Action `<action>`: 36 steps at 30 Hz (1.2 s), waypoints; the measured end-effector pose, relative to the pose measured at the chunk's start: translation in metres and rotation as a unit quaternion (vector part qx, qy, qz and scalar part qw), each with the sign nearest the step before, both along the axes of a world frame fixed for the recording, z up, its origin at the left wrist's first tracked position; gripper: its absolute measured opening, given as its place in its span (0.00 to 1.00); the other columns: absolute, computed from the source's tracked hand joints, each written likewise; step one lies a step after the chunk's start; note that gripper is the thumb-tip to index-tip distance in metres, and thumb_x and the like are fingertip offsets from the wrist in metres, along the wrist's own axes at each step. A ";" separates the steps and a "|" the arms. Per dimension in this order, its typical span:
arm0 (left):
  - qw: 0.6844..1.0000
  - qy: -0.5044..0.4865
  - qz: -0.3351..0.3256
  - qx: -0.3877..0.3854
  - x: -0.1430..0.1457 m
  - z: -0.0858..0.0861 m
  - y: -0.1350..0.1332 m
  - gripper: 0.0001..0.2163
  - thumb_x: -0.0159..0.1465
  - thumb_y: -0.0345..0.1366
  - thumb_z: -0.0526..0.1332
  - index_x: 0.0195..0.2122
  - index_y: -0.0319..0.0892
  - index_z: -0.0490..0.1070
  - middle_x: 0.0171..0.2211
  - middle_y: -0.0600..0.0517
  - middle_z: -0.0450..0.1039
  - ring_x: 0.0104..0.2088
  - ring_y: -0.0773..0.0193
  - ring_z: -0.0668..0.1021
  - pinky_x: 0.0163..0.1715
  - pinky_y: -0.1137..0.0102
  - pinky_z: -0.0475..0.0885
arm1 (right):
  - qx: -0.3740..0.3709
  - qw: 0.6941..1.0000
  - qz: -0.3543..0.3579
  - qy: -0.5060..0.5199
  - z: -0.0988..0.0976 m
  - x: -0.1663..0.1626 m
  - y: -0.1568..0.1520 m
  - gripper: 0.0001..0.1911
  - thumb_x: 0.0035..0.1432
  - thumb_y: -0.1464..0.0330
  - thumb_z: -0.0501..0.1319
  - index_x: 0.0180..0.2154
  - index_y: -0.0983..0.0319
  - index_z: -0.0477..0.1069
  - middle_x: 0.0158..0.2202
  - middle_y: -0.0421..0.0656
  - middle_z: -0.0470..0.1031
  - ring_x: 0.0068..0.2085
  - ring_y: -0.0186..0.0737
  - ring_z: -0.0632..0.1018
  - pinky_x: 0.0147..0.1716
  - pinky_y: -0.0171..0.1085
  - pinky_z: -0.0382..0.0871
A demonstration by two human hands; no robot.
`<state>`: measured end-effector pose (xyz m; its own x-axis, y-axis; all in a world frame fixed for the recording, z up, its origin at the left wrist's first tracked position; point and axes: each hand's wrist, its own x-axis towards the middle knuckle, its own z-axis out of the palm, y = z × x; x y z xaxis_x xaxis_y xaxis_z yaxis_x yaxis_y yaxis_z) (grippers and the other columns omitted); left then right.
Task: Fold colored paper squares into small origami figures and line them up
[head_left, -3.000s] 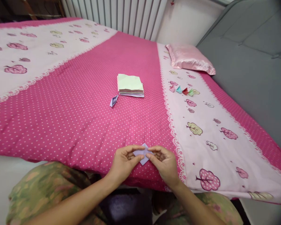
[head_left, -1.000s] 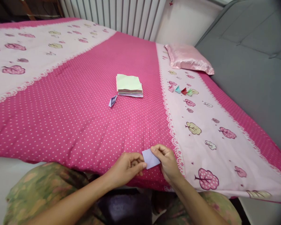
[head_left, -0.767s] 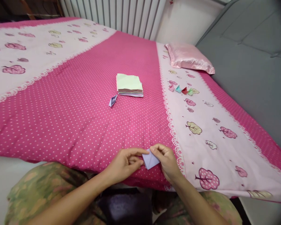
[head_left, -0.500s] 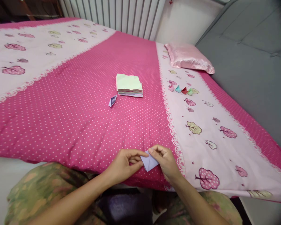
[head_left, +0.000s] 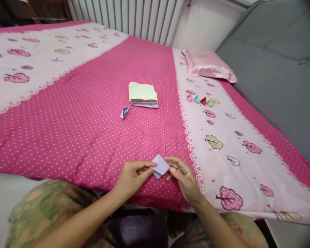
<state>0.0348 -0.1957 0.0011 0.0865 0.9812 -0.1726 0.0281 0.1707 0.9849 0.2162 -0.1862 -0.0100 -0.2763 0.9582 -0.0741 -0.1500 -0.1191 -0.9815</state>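
A small lilac folded paper (head_left: 159, 165) sits diamond-wise at the near edge of the bed. My left hand (head_left: 132, 177) pinches its left corner between thumb and fingers. My right hand (head_left: 182, 177) touches its right corner with fingers loosely curled; whether it grips is unclear. Farther up the pink dotted bedspread (head_left: 93, 113) lies a stack of coloured paper squares (head_left: 143, 95) with a pale green sheet on top. A finished lilac folded piece (head_left: 125, 111) lies just left of the stack.
Several small folded pieces in pink, teal, red and green (head_left: 200, 100) stand in a row on the pale strip of the cover. A pink satin pillow (head_left: 208, 64) lies at the head, against a grey padded headboard (head_left: 274, 69). A white radiator (head_left: 129, 15) stands behind the bed.
The lilac paper has been turned from a tilted rectangle to a diamond and shifted slightly up the bed. My left hand now pinches its corner; my right fingers have loosened.
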 end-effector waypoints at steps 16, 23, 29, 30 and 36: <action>1.000 0.005 0.001 0.027 0.002 0.002 -0.001 0.04 0.53 0.34 0.64 0.29 0.43 0.79 0.32 0.50 0.80 0.32 0.61 0.80 0.35 0.71 0.75 | 0.030 0.996 -0.063 -0.061 -0.003 -0.010 -0.003 0.04 0.49 0.66 0.65 0.27 0.60 0.74 0.31 0.42 0.77 0.31 0.37 0.77 0.31 0.36 0.72; 0.991 -0.081 0.067 -0.078 0.009 0.004 -0.003 0.05 0.46 0.34 0.68 0.25 0.40 0.78 0.26 0.51 0.80 0.28 0.62 0.80 0.31 0.71 0.75 | 0.028 0.993 -0.094 -0.070 -0.002 -0.014 -0.006 0.09 0.49 0.64 0.65 0.24 0.61 0.70 0.25 0.40 0.74 0.24 0.33 0.74 0.24 0.33 0.69; 0.987 -0.097 0.085 -0.100 0.012 0.005 -0.003 0.07 0.47 0.34 0.68 0.27 0.38 0.77 0.23 0.51 0.79 0.22 0.67 0.77 0.23 0.76 0.71 | -0.002 0.991 -0.125 -0.055 -0.004 -0.018 -0.008 0.12 0.47 0.63 0.67 0.23 0.61 0.66 0.22 0.38 0.72 0.20 0.31 0.71 0.19 0.31 0.66; 0.986 -0.100 0.084 -0.102 0.012 0.005 -0.003 0.08 0.47 0.34 0.68 0.28 0.37 0.77 0.23 0.51 0.79 0.22 0.68 0.77 0.23 0.76 0.71 | -0.004 0.990 -0.127 -0.054 -0.004 -0.019 -0.008 0.12 0.46 0.63 0.67 0.23 0.61 0.65 0.21 0.37 0.71 0.20 0.30 0.70 0.19 0.31 0.65; 0.984 -0.135 0.074 -0.093 0.011 0.005 -0.003 0.13 0.48 0.35 0.68 0.35 0.36 0.74 0.21 0.54 0.76 0.22 0.70 0.76 0.24 0.77 0.70 | -0.003 0.988 -0.149 -0.048 -0.002 -0.022 -0.009 0.15 0.44 0.63 0.68 0.24 0.60 0.62 0.20 0.35 0.69 0.19 0.29 0.69 0.19 0.30 0.63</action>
